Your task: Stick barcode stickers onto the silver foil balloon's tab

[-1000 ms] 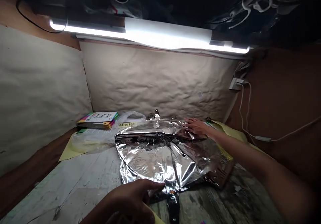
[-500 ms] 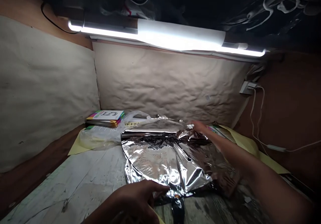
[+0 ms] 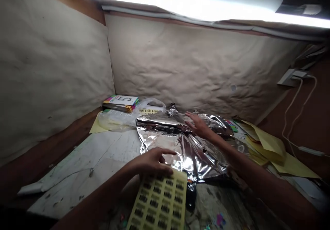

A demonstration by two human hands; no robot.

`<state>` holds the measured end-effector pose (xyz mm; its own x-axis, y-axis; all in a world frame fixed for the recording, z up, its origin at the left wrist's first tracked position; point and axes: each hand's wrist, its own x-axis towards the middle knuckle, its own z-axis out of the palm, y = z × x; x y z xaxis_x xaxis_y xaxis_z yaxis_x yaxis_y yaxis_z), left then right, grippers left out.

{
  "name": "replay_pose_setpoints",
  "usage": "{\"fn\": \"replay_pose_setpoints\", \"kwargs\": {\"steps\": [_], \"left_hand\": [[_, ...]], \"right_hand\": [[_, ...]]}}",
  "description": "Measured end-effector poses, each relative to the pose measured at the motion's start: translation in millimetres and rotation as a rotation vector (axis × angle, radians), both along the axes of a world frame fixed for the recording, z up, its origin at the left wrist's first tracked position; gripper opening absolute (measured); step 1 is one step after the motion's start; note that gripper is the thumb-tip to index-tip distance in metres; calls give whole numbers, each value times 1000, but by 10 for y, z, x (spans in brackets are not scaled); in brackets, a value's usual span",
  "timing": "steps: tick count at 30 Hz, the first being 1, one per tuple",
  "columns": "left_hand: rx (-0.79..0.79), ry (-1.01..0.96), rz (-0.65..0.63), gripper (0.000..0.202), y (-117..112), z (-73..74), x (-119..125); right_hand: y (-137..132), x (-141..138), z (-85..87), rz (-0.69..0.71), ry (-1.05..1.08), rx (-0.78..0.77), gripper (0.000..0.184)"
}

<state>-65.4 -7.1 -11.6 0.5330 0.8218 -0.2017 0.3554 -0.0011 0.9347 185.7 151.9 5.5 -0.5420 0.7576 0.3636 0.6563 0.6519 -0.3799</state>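
A flat silver foil balloon point(image 3: 167, 142) lies across the worktop, wrinkled and shiny, with a dark tail hanging toward me. My left hand point(image 3: 152, 161) grips the top edge of a yellow sheet of barcode stickers point(image 3: 161, 202) between thumb and fingers, its index finger stretched out over the foil. The sheet slants down toward me in front of the balloon. Over the balloon's far part is my right hand point(image 3: 199, 125), fingers spread; whether it presses on the foil I cannot tell.
Behind on the left is a stack of colourful cards point(image 3: 122, 102) beside a clear plastic bag point(image 3: 116, 118). Yellow papers point(image 3: 268, 144) lie at the right, near a white cable point(image 3: 286, 130) from a wall socket. A bright tube light point(image 3: 219, 8) hangs above.
The sticker sheet has come up into full view in my left hand. My right hand has shifted left over the foil, its fingers now spread. The view has tilted down.
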Motion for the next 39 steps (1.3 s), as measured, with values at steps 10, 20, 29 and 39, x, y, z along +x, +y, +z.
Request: {"fn": "replay_pose_setpoints", "kwargs": {"steps": [10, 20, 29, 39], "left_hand": [[86, -442, 446, 73, 129, 41, -73], [62, -497, 515, 44, 153, -2, 0], [133, -490, 535, 45, 90, 40, 10], [149, -529, 493, 27, 68, 15, 68]], "right_hand": [[-1100, -357, -199, 319, 692, -909, 53], [-951, -233, -155, 238, 698, -937, 41], [-997, -261, -109, 216, 713, -770, 38], [-1081, -329, -158, 205, 605, -614, 25]]}}
